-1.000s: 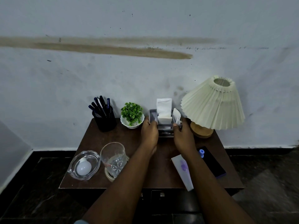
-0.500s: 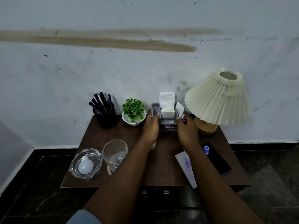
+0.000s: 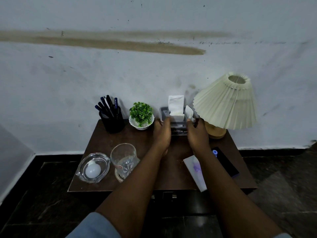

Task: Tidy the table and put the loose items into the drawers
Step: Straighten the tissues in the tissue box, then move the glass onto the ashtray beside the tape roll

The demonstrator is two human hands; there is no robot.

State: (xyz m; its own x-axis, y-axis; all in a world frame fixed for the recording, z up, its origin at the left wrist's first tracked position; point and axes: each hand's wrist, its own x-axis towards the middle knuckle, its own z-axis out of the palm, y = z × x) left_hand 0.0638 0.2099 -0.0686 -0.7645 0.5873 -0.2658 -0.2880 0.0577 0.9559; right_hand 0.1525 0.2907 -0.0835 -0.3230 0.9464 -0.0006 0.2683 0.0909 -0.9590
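Observation:
A grey tissue holder (image 3: 163,111) with white tissues (image 3: 176,104) standing up in it sits at the back of the dark wooden table (image 3: 103,143). My left hand (image 3: 162,134) grips the holder's left side and my right hand (image 3: 197,134) grips its right side. Loose items lie on the table: a white tube with a blue cap (image 3: 195,170), a dark phone (image 3: 226,164), a glass dish with a white bulb (image 3: 93,167), a glass tumbler (image 3: 124,158) on a tape roll (image 3: 118,176). Drawer handles (image 3: 163,196) show under the front edge.
A black mesh pen cup (image 3: 112,120) and a small green plant in a white bowl (image 3: 141,115) stand at the back left. A pleated cream lamp (image 3: 226,103) on a wooden base stands at the back right, close to my right hand. The wall runs directly behind.
Both hands have stayed on the tissue holder's sides and pushed it slightly back towards the wall. The view has tilted a little; the other items have not moved.

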